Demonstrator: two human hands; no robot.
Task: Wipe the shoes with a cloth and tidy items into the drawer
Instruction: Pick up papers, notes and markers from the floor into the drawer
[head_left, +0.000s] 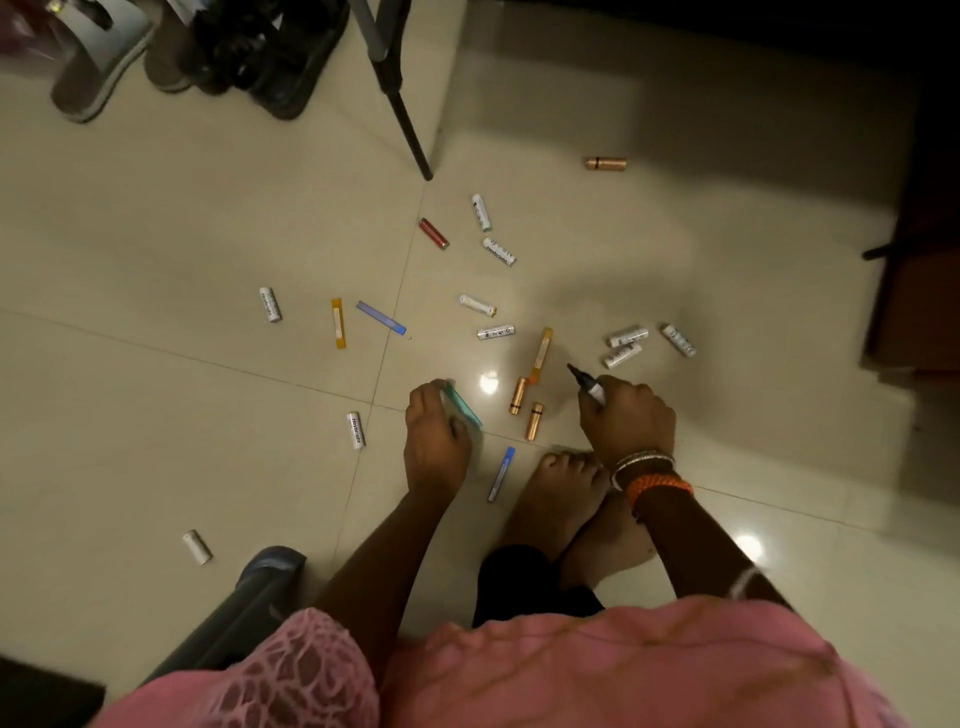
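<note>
Batteries and tubes lay scattered beyond the bare foot. The right hand gripped a black marker, the left hand a teal tube; best gather the nearest copper cells first.

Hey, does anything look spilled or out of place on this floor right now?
Yes. Batteries and small tubes lie scattered across the tiled floor; one copper battery lies well apart from the rest.
</note>
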